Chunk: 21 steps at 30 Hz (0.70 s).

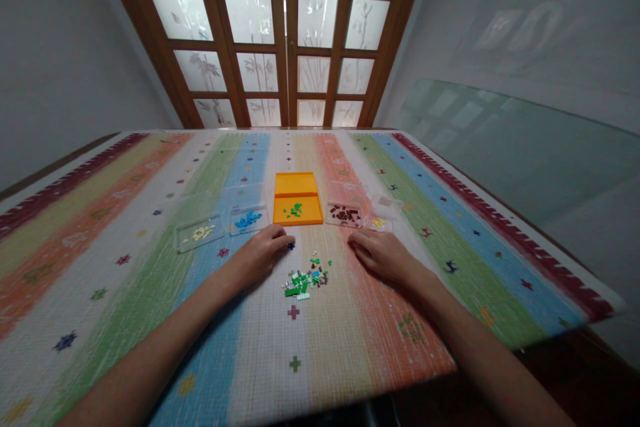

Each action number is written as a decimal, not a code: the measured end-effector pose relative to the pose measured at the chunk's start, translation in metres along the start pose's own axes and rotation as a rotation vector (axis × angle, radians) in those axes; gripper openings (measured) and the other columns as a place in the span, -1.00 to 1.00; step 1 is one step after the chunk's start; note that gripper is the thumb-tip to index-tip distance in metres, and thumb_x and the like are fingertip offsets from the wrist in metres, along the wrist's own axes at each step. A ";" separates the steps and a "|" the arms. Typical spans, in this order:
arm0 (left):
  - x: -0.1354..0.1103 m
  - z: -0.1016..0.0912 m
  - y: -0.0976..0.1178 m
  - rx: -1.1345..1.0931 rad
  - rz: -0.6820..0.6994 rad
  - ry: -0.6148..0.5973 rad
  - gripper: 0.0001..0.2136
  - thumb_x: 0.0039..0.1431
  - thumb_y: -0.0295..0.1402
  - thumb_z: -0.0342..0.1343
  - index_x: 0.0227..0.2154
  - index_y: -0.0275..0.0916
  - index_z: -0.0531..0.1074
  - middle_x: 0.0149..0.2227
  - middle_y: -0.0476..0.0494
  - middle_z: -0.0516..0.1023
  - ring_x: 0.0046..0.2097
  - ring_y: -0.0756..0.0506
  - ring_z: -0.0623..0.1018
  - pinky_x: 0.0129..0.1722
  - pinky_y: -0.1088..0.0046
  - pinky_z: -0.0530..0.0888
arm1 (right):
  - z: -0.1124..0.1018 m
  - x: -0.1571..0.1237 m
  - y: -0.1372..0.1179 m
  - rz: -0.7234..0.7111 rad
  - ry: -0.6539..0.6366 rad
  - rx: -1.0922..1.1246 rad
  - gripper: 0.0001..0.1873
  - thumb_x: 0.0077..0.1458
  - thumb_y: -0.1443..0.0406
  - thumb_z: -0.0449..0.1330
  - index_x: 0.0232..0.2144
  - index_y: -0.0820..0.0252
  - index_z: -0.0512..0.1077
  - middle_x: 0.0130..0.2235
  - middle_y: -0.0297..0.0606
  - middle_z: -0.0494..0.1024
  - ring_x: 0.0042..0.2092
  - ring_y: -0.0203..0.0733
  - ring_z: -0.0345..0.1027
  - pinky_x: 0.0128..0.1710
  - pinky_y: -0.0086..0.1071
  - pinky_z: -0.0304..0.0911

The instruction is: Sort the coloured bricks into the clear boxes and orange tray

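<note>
A small heap of tiny building bricks (pixel 306 276), mostly green with some white and dark ones, lies on the striped tablecloth (pixel 150 293) between my hands. My left hand (pixel 263 252) rests knuckles up just left of the heap, its fingers curled and its fingertips pinched on a small dark blue piece (pixel 291 245). My right hand (pixel 381 252) lies flat to the right of the heap with nothing in it, fingers pointing left.
Behind the hands stands a row of shallow boxes: a clear one with yellow pieces (pixel 198 232), a clear one with blue pieces (pixel 247 219), an orange one with green pieces (pixel 297 199), a clear one with dark brown pieces (pixel 345 212), and a small clear one (pixel 383 217). Wooden glazed doors stand beyond the table.
</note>
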State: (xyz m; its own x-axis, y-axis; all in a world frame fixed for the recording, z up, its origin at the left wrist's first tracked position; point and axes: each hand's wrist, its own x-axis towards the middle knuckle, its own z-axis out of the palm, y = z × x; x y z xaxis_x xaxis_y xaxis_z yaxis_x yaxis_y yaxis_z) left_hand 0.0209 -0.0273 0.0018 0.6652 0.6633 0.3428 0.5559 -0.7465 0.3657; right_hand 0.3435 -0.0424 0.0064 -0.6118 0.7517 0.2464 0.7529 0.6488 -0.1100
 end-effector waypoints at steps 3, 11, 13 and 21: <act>0.000 0.001 -0.001 0.045 0.024 -0.025 -0.71 0.36 -0.48 -0.09 -0.07 -0.19 0.53 -0.23 -0.20 0.46 -0.24 -0.11 0.45 -0.24 0.35 0.45 | 0.000 0.000 0.000 0.004 0.000 -0.002 -0.81 0.27 0.40 -0.03 -0.31 0.18 0.37 -0.30 -0.14 0.54 -0.35 -0.20 0.29 -0.34 -0.35 0.05; -0.002 -0.001 -0.001 0.019 0.024 0.019 -0.75 0.36 -0.47 -0.08 -0.16 -0.24 0.53 -0.21 -0.23 0.50 -0.20 -0.10 0.48 -0.21 0.36 0.47 | -0.001 0.000 -0.001 0.014 -0.010 -0.023 -0.83 0.25 0.41 0.00 -0.31 0.18 0.38 -0.32 -0.16 0.54 -0.35 -0.21 0.29 -0.34 -0.36 0.02; -0.002 0.000 -0.002 -0.005 0.016 0.038 -0.77 0.35 -0.47 -0.07 -0.20 -0.25 0.51 -0.19 -0.23 0.52 -0.18 -0.11 0.49 -0.18 0.34 0.47 | -0.001 0.000 -0.001 0.012 -0.006 -0.020 -0.83 0.25 0.41 0.00 -0.31 0.18 0.37 -0.31 -0.15 0.54 -0.35 -0.21 0.28 -0.34 -0.36 0.01; -0.003 -0.003 0.000 -0.001 0.009 0.034 -0.81 0.35 -0.47 -0.08 -0.27 -0.21 0.44 -0.29 -0.16 0.55 -0.24 -0.10 0.47 -0.22 0.33 0.44 | 0.000 -0.001 0.000 0.014 -0.014 -0.027 -0.82 0.26 0.41 -0.02 -0.32 0.18 0.37 -0.32 -0.16 0.54 -0.35 -0.21 0.28 -0.34 -0.36 0.01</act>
State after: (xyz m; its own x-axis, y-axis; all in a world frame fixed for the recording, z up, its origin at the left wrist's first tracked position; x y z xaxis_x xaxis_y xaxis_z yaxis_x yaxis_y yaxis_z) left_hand 0.0171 -0.0291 0.0037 0.6532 0.6578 0.3750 0.5493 -0.7525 0.3633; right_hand 0.3436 -0.0430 0.0057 -0.6043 0.7624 0.2313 0.7675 0.6350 -0.0877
